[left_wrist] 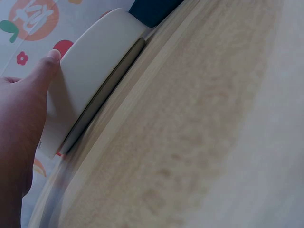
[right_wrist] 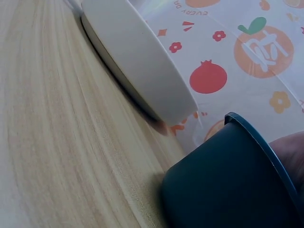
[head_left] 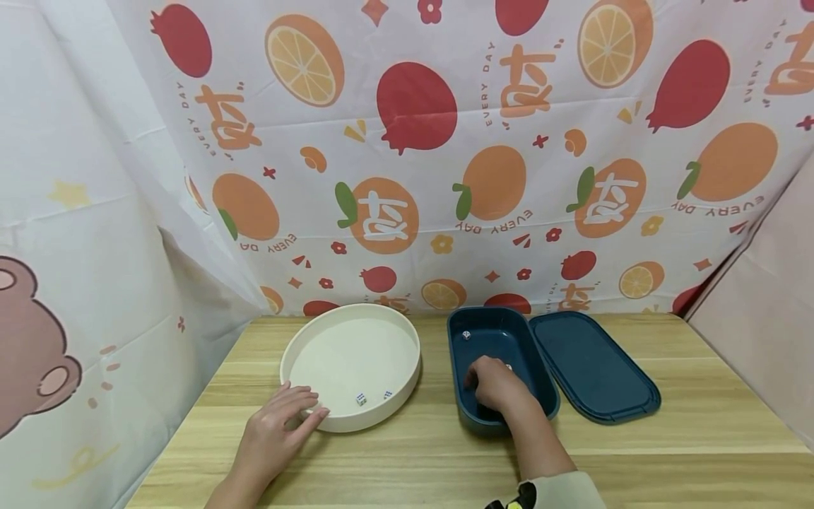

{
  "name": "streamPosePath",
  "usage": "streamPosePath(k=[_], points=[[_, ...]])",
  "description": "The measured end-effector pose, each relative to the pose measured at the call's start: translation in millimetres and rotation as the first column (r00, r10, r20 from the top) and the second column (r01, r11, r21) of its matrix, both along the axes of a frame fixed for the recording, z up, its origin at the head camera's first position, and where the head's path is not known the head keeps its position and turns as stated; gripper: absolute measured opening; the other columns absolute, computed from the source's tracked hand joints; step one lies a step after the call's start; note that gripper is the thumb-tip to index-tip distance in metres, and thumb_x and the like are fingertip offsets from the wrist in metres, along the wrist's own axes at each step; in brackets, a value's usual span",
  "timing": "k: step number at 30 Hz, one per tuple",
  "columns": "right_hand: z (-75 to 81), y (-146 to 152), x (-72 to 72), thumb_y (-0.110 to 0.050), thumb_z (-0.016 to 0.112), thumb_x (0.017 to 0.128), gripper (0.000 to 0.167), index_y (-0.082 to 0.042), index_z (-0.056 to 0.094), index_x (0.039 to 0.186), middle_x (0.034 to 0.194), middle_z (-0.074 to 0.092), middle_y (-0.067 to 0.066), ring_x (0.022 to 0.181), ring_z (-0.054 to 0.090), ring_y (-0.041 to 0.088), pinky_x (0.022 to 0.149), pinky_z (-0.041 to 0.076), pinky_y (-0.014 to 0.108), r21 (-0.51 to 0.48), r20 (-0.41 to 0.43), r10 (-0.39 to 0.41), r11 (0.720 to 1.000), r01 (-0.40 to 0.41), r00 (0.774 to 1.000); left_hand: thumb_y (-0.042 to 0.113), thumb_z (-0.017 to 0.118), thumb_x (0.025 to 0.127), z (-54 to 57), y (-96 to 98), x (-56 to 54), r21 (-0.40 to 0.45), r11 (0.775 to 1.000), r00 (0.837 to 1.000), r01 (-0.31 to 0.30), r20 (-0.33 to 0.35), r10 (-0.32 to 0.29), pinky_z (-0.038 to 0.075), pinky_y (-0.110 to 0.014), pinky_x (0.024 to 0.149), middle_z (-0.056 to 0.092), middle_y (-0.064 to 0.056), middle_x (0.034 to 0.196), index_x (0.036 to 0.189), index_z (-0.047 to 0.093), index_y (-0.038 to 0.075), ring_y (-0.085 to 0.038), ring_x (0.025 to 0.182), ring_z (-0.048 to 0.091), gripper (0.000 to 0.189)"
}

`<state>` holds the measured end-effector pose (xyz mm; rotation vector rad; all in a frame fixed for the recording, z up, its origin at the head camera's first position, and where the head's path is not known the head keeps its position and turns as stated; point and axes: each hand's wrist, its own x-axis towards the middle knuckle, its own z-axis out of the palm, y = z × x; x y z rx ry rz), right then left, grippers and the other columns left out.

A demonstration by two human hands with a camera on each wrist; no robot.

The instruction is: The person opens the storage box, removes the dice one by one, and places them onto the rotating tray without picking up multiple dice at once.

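Dice (head_left: 361, 399) show: two in tray (head_left: 356, 422), two in box (head_left: 478, 421).

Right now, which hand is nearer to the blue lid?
Right: the right hand is inside the box, beside the lid; the left hand touches the white tray, farther left.

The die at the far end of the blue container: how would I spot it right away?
On the wooden table, right of the round cream tray, stands a deep dark-blue container. Inside, near its far-left corner, lies a small white die. Unlike what looks like a second die there, partly hidden by the right hand, it lies in plain view.
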<state>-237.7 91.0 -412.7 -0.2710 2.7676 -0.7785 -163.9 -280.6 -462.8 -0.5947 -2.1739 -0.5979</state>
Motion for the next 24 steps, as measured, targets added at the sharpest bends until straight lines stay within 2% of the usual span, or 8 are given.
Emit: streamPosePath(k=[8,12,17,24], points=[[-2.6,-2.3,0.0,0.013,0.061,0.081,0.030,-0.014,0.071,0.090,0.095,0.066,0.002,0.083,0.054,0.020,0.073,0.054,0.034,-0.005,-0.011,0.075,0.997,-0.075,0.997,0.019,0.086,0.070,0.6,0.4,-1.4,0.003,1.000,1.000,0.002,-0.007,-0.002,0.035,-0.016,0.116,0.075,-0.003,0.086,0.084,0.077,0.010,-0.024,0.090,0.070,0.019],[-3.3,-2.3,-0.2,0.015,0.061,0.079,0.032,-0.014,0.070,0.089,0.094,0.065,0.001,0.084,0.054,0.019,0.074,0.054,0.033,-0.006,-0.022,0.092,0.996,-0.092,0.996,0.020,0.086,0.070,0.4,0.5,-2.0,0.000,1.000,1.000,0.001,-0.013,-0.001,0.035,-0.016,0.116,0.075,-0.003,0.086,0.084,0.077,0.011,-0.025,0.090,0.070,0.019],[-2.6,-1.2,-0.1,0.012,0.064,0.078,0.030,-0.014,0.072,0.091,0.098,0.066,0.002,0.087,0.055,0.020,0.078,0.055,0.037,0.001,-0.017,0.059,0.998,-0.059,0.998,0.020,0.086,0.070,-0.1,0.0,-1.9,-0.006,1.000,1.000,-0.004,-0.006,0.004,0.034,-0.016,0.117,0.075,-0.002,0.085,0.084,0.077,0.011,-0.024,0.090,0.070,0.019],[-0.3,0.7,-0.7,0.008,0.067,0.079,0.023,-0.011,0.073,0.090,0.095,0.068,0.003,0.086,0.056,0.021,0.081,0.056,0.039,0.002,-0.003,0.002,1.000,-0.002,1.000,0.019,0.086,0.069,-0.3,-0.1,-1.5,-0.004,1.000,1.000,-0.004,0.002,0.004,0.034,-0.015,0.117,0.075,-0.002,0.086,0.084,0.077,0.011,-0.025,0.091,0.070,0.020]])
